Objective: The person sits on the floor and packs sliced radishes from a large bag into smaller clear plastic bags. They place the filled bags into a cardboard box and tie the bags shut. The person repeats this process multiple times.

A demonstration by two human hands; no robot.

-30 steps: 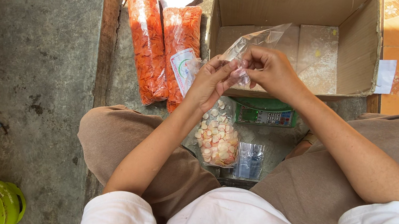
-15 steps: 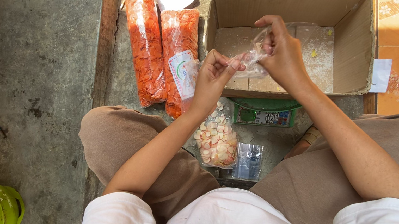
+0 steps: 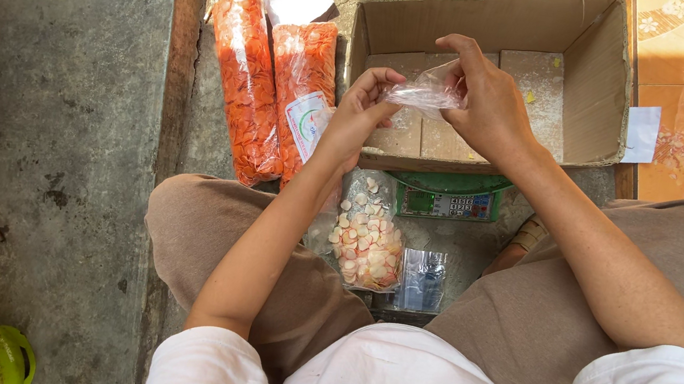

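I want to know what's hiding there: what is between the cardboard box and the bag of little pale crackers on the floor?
In the head view, a small green scale lies between the box and the cracker bag, partly tucked under the box's front edge.

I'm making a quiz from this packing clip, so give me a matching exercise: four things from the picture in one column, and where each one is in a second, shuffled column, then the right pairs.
Things:
1. small clear plastic bag
2. two long bags of orange chips
3. cardboard box
4. bag of pale chips

Places:
A. on the floor between the person's crossed legs
B. open, beyond the hands, against the wall
C. lying side by side, left of the box
D. pinched between the left hand and right hand

Pairs: 1-D, 2-C, 3-B, 4-A
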